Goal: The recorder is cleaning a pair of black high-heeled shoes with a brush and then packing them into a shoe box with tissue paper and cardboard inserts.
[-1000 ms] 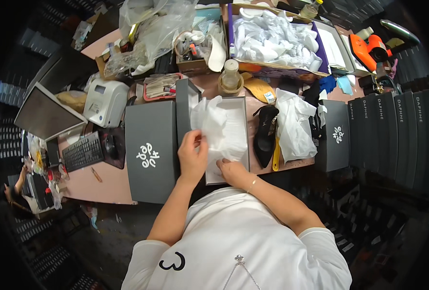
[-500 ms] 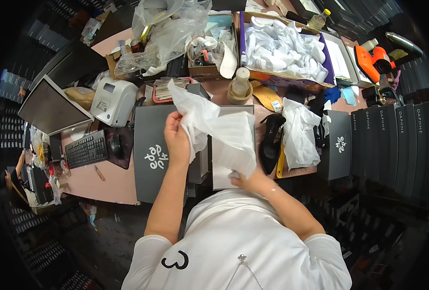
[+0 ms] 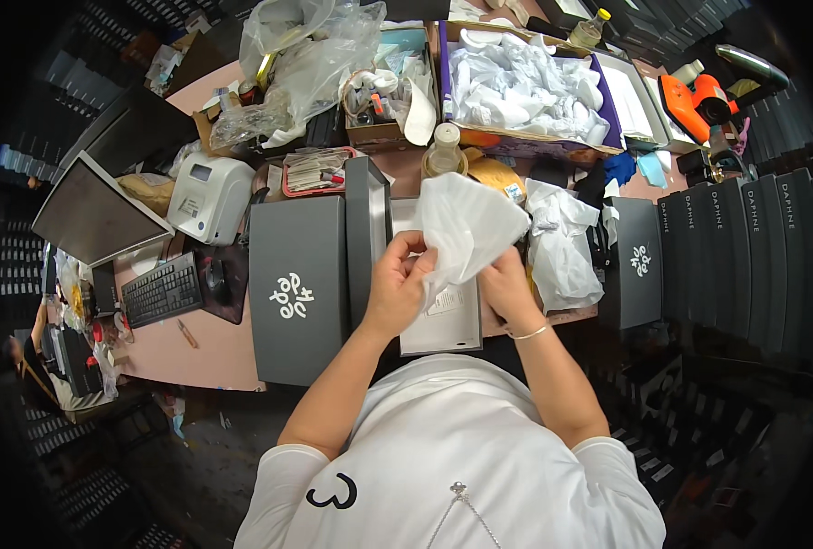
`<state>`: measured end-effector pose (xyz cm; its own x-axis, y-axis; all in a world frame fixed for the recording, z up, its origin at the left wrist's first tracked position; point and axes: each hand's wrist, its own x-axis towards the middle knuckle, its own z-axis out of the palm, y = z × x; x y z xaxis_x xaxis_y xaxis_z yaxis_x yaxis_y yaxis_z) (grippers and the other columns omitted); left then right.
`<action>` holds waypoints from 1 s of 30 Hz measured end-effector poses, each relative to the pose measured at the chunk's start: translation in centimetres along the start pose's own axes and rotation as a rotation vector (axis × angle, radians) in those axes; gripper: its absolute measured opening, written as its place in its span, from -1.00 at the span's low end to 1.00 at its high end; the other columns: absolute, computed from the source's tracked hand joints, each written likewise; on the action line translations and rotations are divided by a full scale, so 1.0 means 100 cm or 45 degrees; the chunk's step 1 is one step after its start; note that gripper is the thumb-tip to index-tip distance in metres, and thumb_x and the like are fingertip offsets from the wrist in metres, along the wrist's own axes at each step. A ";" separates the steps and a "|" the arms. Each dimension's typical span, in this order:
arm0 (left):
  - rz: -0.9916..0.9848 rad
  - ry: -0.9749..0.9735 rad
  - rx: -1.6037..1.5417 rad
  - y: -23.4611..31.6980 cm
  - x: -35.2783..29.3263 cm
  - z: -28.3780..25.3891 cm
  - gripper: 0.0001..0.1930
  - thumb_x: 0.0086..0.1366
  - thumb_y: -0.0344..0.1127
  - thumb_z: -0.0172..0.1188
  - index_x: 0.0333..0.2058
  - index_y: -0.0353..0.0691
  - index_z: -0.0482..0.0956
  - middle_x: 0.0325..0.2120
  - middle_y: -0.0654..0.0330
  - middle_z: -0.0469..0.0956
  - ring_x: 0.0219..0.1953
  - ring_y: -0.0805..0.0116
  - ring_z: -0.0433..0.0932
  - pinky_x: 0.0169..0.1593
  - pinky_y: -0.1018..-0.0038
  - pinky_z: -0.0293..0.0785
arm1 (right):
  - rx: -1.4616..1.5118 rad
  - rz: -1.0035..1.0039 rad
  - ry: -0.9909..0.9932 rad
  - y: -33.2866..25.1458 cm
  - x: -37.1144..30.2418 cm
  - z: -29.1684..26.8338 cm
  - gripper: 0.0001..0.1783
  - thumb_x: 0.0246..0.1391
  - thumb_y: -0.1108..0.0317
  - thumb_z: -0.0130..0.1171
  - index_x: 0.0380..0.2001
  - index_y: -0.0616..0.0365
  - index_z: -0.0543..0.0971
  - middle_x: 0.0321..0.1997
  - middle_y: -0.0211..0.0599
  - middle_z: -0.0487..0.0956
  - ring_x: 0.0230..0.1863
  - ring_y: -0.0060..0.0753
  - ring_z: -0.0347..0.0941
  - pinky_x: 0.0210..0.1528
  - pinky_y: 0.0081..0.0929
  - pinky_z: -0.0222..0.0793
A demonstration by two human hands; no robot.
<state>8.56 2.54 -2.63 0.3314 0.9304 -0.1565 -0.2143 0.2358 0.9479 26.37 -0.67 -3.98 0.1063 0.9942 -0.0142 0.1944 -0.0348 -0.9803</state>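
A crumpled sheet of white tissue paper [image 3: 471, 224] is held up in front of me, above an open shoebox tray. My left hand [image 3: 399, 285] pinches its lower left part between thumb and fingers. At its lower right edge, my right hand [image 3: 507, 285] is curled against the paper, fingertips partly hidden. Below the sheet lies the open box tray [image 3: 457, 329], pale inside, with a printed label. A dark grey box lid [image 3: 368, 215] stands on edge left of the tray. Whether anything is inside the paper I cannot tell.
On the left are a closed grey shoebox [image 3: 297, 274], a keyboard [image 3: 162, 291], a mouse and a label printer [image 3: 210, 197]. More white tissue paper [image 3: 562, 247] lies right of my hands, beside upright grey boxes [image 3: 640, 261]. A purple-edged carton of white stuffing [image 3: 530, 87] stands behind.
The tissue paper has been gathered into a smaller bunch. My right hand has moved up and right from the tray to its edge. The black shoe at the right is now out of sight.
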 end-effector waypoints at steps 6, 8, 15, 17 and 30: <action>0.184 -0.509 1.241 0.086 -0.008 -0.045 -0.47 0.07 -0.15 0.36 -0.02 -0.26 0.44 -0.24 0.15 0.45 -0.27 0.34 0.53 -0.16 0.52 0.46 | -0.824 -0.322 0.376 -0.030 0.004 -0.151 -0.57 -0.13 0.71 -0.05 -0.13 0.30 0.55 -0.30 -0.07 0.59 -0.25 -0.19 0.55 -0.17 -0.45 0.42; 0.535 -0.370 1.790 0.095 -0.012 -0.069 -0.46 -0.07 -0.31 0.37 -0.03 -0.21 0.49 -0.24 0.10 0.47 -0.29 0.16 0.51 -0.17 0.41 0.48 | -0.918 -0.455 0.594 -0.098 0.002 -0.175 -0.62 0.04 0.54 0.05 -0.02 0.28 0.53 -0.07 -0.12 0.56 0.01 -0.24 0.47 0.07 -0.42 0.35; 1.022 0.197 1.950 0.124 -0.021 -0.058 -0.60 -0.07 -0.62 0.08 -0.18 -0.19 0.59 -0.23 0.15 0.52 -0.27 0.13 0.50 -0.23 0.31 0.47 | -2.051 -0.721 0.518 -0.095 -0.046 -0.251 -0.63 0.00 0.54 0.15 -0.06 0.15 0.57 0.06 -0.18 0.50 0.20 -0.13 0.30 0.26 -0.20 0.18; 0.645 -0.143 1.993 0.079 -0.046 -0.055 -0.49 -0.16 -0.63 0.16 -0.11 -0.24 0.53 -0.15 0.12 0.49 -0.18 0.12 0.46 -0.15 0.29 0.45 | -2.141 -0.283 0.113 -0.043 -0.058 -0.250 -0.55 -0.10 0.56 0.19 -0.04 0.15 0.54 0.05 -0.12 0.49 0.19 -0.11 0.31 0.25 -0.12 0.16; 0.376 -0.303 2.123 0.050 -0.020 -0.023 -0.45 -0.06 -0.47 0.21 0.01 -0.27 0.40 -0.13 0.07 0.44 -0.16 0.18 0.46 -0.18 0.32 0.45 | -1.007 -0.315 -1.076 0.055 -0.070 0.027 -0.45 -0.03 0.53 0.06 0.12 0.20 0.36 0.05 0.02 0.44 -0.07 0.05 0.47 0.05 -0.20 0.35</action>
<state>4.76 2.49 1.78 0.6121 0.7897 -0.0403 0.7792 -0.5937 0.2009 24.08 -7.57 -9.76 -0.6394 0.7243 -0.2581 0.7003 0.4099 -0.5844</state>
